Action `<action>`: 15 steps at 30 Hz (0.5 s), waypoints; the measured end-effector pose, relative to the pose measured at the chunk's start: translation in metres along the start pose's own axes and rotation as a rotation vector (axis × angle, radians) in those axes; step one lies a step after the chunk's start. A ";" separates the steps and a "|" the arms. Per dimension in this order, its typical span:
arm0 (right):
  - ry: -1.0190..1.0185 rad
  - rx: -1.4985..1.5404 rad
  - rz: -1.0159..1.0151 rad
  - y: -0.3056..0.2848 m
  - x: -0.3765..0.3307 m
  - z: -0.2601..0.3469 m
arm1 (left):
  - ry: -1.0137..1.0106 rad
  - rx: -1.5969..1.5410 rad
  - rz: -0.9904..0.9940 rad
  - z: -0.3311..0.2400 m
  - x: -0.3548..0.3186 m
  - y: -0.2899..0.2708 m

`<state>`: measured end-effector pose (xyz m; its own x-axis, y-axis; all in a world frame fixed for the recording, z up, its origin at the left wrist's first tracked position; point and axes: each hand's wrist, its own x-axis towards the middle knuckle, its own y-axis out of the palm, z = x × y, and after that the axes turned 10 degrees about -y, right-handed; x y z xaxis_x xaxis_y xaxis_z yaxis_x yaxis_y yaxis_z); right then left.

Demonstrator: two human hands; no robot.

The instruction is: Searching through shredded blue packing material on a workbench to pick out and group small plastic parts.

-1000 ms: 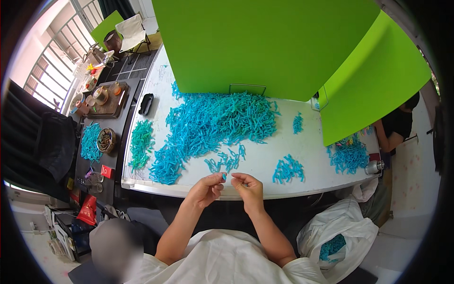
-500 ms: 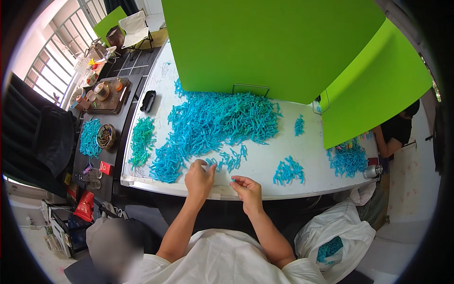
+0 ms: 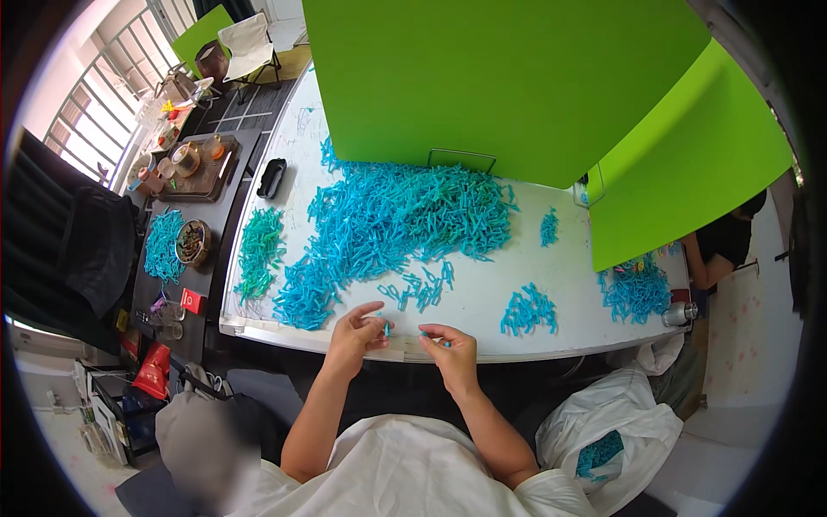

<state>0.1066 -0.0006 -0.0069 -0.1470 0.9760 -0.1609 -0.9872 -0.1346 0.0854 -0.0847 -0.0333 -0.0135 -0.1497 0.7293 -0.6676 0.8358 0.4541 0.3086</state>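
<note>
The left hand (image 3: pixel 355 332) hovers over the near edge of the white rectangular worktop (image 3: pixel 560 267), its grip pinched together on a small blue plastic piece (image 3: pixel 385 328) held between thumb and fingertips. The right hand (image 3: pixel 452 351) sits just beside it, at the same edge, its grip closed on a second small blue plastic piece (image 3: pixel 433 336) that pokes out toward the left hand. The two hands are near each other but not touching, and both pieces are held just above the worktop's front edge.

Behind the hands spreads a large heap of small blue plastic pieces (image 3: pixel 405 224) across the middle of the worktop, with a loose scatter of the same pieces (image 3: pixel 420 289) just in front of it. A smaller blue cluster (image 3: pixel 528 310) lies to the right, near the front edge, and a small teal-green pile (image 3: pixel 258 250) lies at the left end. Two bright green upright boards (image 3: pixel 500 77) stand along the far side. A white plastic bag (image 3: pixel 612 431) holding blue pieces sits on the floor at the person's right. Another person's arm (image 3: pixel 706 263) reaches toward a further blue pile (image 3: pixel 636 289) at the right end of the worktop
</note>
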 end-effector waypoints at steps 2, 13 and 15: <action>0.171 0.090 0.105 -0.003 -0.002 0.005 | -0.103 -0.082 0.141 0.002 -0.002 -0.003; 0.286 0.459 0.260 0.000 -0.009 0.007 | -0.058 -0.124 0.369 0.020 -0.003 0.001; 0.281 0.470 0.273 0.001 -0.011 0.006 | -0.051 -0.201 0.417 0.025 -0.001 -0.002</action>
<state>0.1080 -0.0100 0.0012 -0.4649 0.8256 -0.3198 -0.7882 -0.2214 0.5742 -0.0729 -0.0473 -0.0305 0.2075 0.8468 -0.4897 0.6997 0.2214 0.6793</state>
